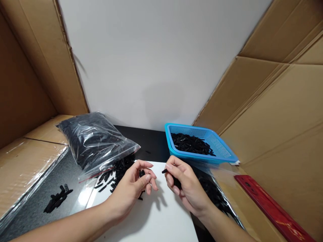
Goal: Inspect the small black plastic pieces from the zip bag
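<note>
My left hand [137, 179] is half curled over the white board [161, 222], with a few small black strips [141, 173] held loosely behind its thumb. Opposite it, my right hand [185, 183] pinches one short black strip [164, 170] between thumb and fingertips. More black pieces [176, 182] appear tucked in that palm, mostly hidden by the fingers. A small gap separates the two hands. Loose black strips [118, 171] lie heaped on the board's far left, partly behind my left hand. What exactly the strips are made of, I cannot tell.
A clear zip bag [98, 141] full of black pieces stands at back left. The blue basket [219, 143] at back right holds many strips. A small pile [58, 199] lies far left, and a red object [272, 208] rests at right. Cardboard walls [282, 111] flank the area.
</note>
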Available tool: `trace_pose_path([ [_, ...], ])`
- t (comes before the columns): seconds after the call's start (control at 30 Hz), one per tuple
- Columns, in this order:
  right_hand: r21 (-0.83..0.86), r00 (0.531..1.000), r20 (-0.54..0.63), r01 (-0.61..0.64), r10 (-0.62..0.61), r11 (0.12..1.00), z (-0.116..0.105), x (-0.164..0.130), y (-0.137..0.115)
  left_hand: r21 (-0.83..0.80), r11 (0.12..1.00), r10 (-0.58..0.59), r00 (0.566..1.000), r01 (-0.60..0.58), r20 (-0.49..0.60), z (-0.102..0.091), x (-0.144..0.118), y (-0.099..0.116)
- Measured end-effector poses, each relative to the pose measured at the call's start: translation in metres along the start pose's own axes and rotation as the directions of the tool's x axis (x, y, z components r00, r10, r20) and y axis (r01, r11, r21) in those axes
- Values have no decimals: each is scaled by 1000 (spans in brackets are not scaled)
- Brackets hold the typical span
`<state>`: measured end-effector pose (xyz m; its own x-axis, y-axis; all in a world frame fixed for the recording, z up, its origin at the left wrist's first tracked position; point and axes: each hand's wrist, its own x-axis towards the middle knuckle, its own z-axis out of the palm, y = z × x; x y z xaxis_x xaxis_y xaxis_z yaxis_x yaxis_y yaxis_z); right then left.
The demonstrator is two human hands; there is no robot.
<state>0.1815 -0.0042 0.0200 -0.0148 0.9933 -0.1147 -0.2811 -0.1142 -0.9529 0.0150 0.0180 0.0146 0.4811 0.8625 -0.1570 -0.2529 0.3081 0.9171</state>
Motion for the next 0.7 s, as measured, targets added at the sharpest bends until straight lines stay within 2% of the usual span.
trace_pose_path([
  [0.1, 100, 996, 50, -78, 73, 992, -1, 0, -3, 32, 999, -30, 999, 29, 34, -2, 1, 0],
  [0.23, 164, 988, 131, -106, 85, 981, -2, 0, -3, 37, 997, -74, 997, 73, 20, 0, 0, 3],
  [0.3, 92, 989, 131, -87, 75, 992, -2, 0, -3, 22, 998, -66, 997, 65, 28, 0, 0, 4],
  [0.37, -89, 994, 114, 11, -1, 996, -1, -1, -3, 14, 999, -53, 998, 52, 42, 1, 0, 4],
  [0.43, -284, 984, 138, 153, -117, 946, 2, -4, -3, 18, 999, -46, 998, 46, 45, 0, 0, 2],
  [0.5, -410, 961, 186, 267, -207, 872, 3, -6, -3, 22, 999, -47, 998, 46, 31, 0, 1, 1],
  [0.6, -468, 941, 190, 337, -279, 817, 5, -7, -3, -1, 999, -48, 999, 48, 7, 0, 0, 1],
  [0.7, -445, 948, 116, 317, -297, 838, 3, -6, -4, -47, 998, -44, 999, 43, -19, 1, -1, 5],
])
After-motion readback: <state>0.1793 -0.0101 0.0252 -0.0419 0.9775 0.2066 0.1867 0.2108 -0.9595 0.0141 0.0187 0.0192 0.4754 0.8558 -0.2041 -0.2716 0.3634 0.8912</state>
